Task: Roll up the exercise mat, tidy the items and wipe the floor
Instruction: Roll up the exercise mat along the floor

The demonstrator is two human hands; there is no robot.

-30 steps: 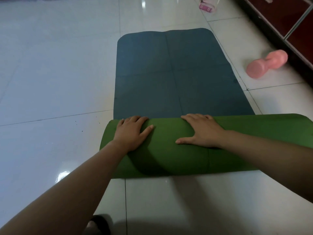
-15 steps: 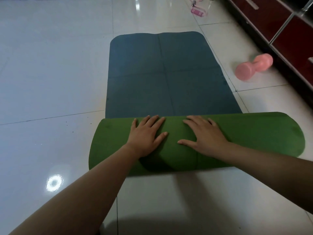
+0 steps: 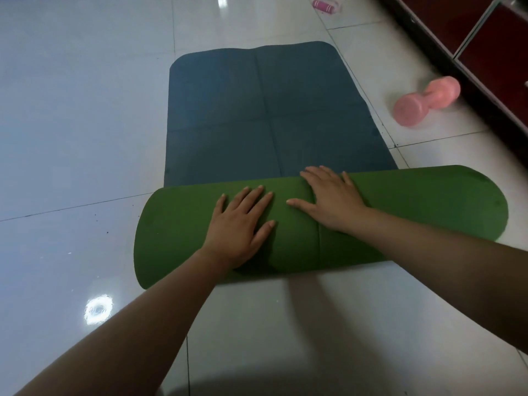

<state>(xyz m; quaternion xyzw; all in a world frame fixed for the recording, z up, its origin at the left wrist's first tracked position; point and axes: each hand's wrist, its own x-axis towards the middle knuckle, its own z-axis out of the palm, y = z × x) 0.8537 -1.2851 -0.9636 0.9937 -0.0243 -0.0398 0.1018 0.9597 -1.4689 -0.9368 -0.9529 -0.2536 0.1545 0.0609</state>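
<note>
The left hand (image 3: 240, 227) and right hand (image 3: 331, 201) press flat, fingers straight, on the green roll of the green-and-blue foam exercise mat (image 3: 357, 221), half rolled on the white tiled floor (image 3: 71, 138). Rolling is under way; next, I judge, an even forward push. The pink dumbbell (image 3: 427, 100) lies right, untidied.

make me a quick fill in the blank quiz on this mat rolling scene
1. The rolled part of the mat shows a ____ outer side.
2. Flat on that rolled part lie ____ hands, the left hand and the right hand.
3. The dumbbell on the floor is coloured ____.
4. The dumbbell lies to the ____ of the mat.

Missing words: green; two; pink; right
</note>
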